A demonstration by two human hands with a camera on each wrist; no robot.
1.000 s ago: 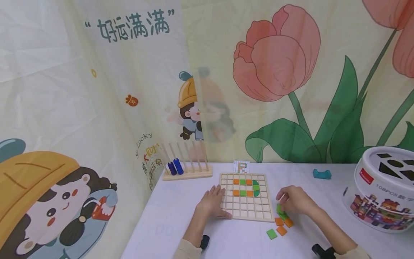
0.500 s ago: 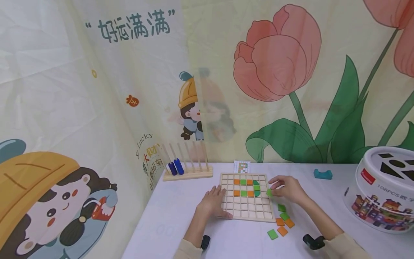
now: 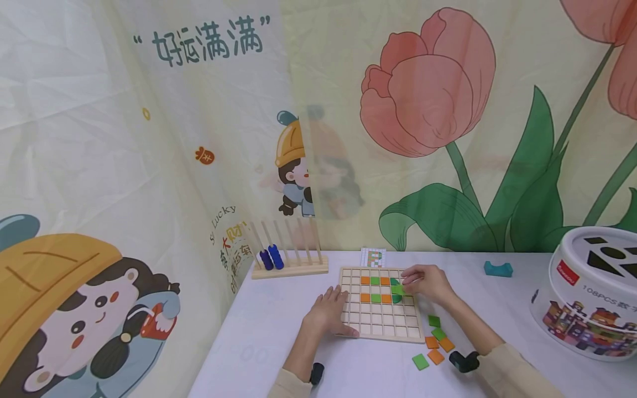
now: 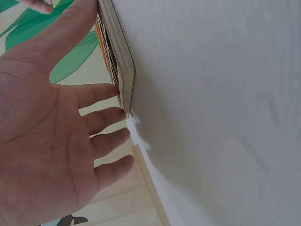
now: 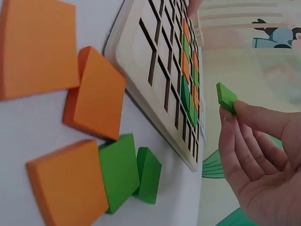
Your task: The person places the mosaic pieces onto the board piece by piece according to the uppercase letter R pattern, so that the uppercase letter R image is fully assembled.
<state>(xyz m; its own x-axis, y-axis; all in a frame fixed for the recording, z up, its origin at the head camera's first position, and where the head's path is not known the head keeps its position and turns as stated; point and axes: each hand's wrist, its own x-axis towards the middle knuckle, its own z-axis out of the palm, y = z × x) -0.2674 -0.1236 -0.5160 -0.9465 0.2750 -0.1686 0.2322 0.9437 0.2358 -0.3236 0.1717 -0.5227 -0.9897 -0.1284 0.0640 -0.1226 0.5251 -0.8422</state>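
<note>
My left hand (image 3: 325,315) rests at the left edge of a wooden grid board (image 3: 383,319). In the left wrist view its fingers are straight and spread, touching the board's side (image 4: 123,75). Between thumb and fingertips, my right hand (image 3: 430,283) pinches a light green square tile (image 5: 226,97). That tile is above the board's right part, overlapping the dark green rounded pieces (image 3: 396,299) in the head view. Two rows of orange and green tiles (image 3: 375,298) lie in the grid. Several loose orange tiles (image 5: 40,47) and green tiles (image 5: 118,172) lie right of the board.
A card with a coloured grid pattern (image 3: 373,257) lies behind the board. At the back left stands a wooden peg rack (image 3: 288,268) with blue beads. A teal piece (image 3: 498,269) and a large white bucket (image 3: 587,298) are to the right.
My right hand has picked up a green tile from the loose pile and carried it up and left over the board. The left hand keeps its place.
</note>
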